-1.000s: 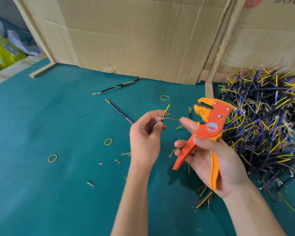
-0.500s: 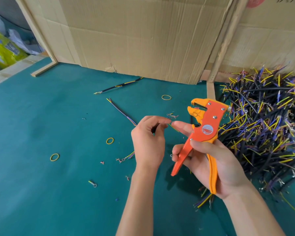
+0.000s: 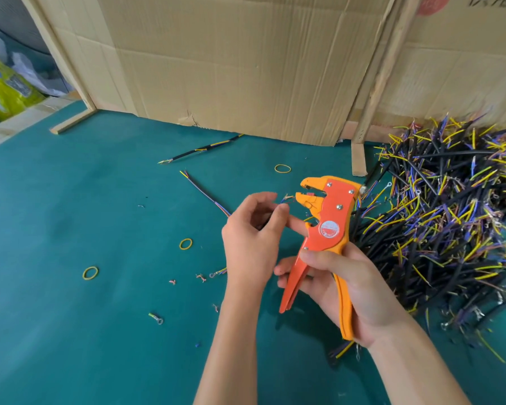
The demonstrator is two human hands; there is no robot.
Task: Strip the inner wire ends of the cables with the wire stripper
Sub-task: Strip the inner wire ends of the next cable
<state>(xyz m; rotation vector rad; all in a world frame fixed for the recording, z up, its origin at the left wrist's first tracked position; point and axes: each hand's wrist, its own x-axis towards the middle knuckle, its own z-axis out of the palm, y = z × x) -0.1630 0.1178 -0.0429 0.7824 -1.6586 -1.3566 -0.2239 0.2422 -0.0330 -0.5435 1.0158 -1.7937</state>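
Right hand (image 3: 345,287) wraps both handles of the orange wire stripper (image 3: 327,226), its grip firm but not squeezed, so the tool's jaws stand open toward the left. Left hand (image 3: 251,238) pinches a cable between thumb and curled fingers; the frayed wire ends (image 3: 287,197) poke out above the fingertips, just beside the jaw mouth and apparently not yet seated in it (the tips are small and slightly blurred, so contact cannot be ruled out).

Risks, as judged from this pose: the thin strands may enter the jaws crooked or too deep, so that a squeeze cuts the copper instead of only the sleeve. The right forefinger lies close under the jaws beside the left fingertips, and could be nipped if the handles close early. A loose pinch would let the cable slide out with the pull.

Compared with the frame one second earlier, the stripper head has swung nearer to the left hand and tilted more level, and the gap between wire ends and jaws has closed to almost nothing; the left hand has stayed in its pinch.

Outward on the green tabletop (image 3: 70,331): yellow rubber bands (image 3: 90,272), two loose cables (image 3: 199,148), and a large heap of cables (image 3: 450,229) at right, before cardboard sheets (image 3: 231,62).
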